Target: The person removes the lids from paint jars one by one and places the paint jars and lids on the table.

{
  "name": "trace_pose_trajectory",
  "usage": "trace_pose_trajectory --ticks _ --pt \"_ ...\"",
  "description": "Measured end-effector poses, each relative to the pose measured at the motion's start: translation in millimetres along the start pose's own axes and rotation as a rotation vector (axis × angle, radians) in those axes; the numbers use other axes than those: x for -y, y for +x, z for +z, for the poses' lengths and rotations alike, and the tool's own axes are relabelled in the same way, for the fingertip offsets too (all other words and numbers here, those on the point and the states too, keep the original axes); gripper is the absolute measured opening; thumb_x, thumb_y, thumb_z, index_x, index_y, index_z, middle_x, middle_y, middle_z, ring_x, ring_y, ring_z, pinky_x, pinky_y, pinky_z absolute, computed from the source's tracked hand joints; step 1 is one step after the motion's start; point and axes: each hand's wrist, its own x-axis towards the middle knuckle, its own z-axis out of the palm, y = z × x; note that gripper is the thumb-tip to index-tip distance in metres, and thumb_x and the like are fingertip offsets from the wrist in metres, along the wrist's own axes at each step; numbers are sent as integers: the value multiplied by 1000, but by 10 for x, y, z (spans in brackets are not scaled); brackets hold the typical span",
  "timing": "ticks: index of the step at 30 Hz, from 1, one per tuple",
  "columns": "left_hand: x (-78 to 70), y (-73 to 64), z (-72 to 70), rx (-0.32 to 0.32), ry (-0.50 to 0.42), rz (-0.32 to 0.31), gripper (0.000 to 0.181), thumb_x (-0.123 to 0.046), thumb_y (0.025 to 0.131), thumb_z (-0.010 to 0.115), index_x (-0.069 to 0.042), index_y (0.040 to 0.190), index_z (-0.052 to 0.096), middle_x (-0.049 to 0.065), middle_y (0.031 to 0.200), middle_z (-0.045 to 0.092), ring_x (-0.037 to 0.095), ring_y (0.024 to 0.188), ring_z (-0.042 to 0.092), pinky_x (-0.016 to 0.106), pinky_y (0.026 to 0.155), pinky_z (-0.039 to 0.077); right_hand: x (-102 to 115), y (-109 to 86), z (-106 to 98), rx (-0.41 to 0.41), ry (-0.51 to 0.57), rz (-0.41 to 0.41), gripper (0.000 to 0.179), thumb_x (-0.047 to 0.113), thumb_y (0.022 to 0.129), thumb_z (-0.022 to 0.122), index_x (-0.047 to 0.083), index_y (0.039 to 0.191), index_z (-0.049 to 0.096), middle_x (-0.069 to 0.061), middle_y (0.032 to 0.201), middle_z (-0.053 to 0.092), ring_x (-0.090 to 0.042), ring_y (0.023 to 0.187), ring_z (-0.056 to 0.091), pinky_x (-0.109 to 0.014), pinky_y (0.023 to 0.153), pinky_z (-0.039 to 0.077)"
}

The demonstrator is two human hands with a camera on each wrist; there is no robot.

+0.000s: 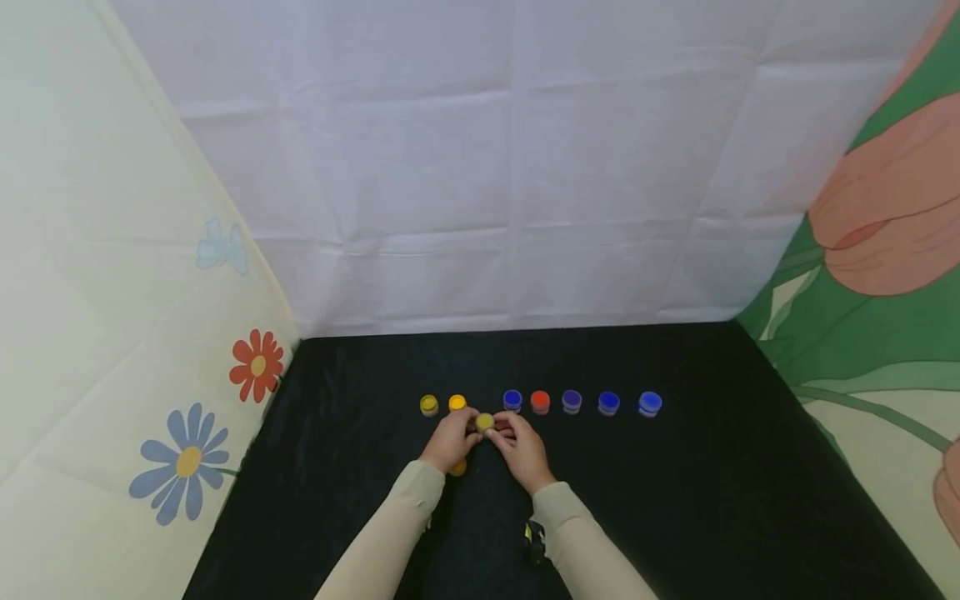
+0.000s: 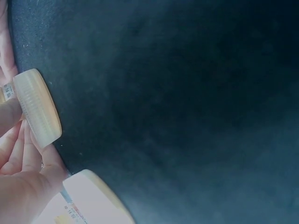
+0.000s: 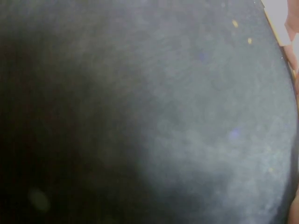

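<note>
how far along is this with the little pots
Seven pots already stand in a row on the black cloth: two yellow, then blue, red, purple and two more blue. In hand: the left hand and right hand hold a yellow pot together, just before a gap in the row. Left: another yellow piece lies under the left hand.
</note>
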Motion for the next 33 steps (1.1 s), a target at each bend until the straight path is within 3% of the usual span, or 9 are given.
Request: trace_pose_trajectory --ticks 7,14,21,33 --pt "4 -3 -10 1 3 -4 23 0 93 71 -1 115 64 12 108 68 27 99 67 45 88 55 -12 0 -12 20 -35 -29 29 14 101 64 4 128 63 -11 111 63 -27 99 65 -42 87 57" --pt "4 -1 -11 0 4 3 22 0 93 71 -1 114 64 11 105 68 26 95 66 44 87 55 -12 7 -11 24 -18 -9 24 14 100 66 6 122 62 -10 110 63 -24 97 65 -40 86 57" --pt "16 6 7 -7 8 10 22 0 93 72 -1 113 64 11 105 68 25 95 66 44 87 55 -14 -7 -30 22 -46 -49 25 15 102 63 8 126 65 -10 108 62 -26 97 65 -43 86 57" --pt "12 10 12 -8 19 3 23 -1 92 72 -1 114 64 10 103 68 25 94 66 44 86 55 -17 -8 -20 8 -48 -42 33 14 101 64 8 133 65 -10 109 64 -27 99 64 -44 88 56"
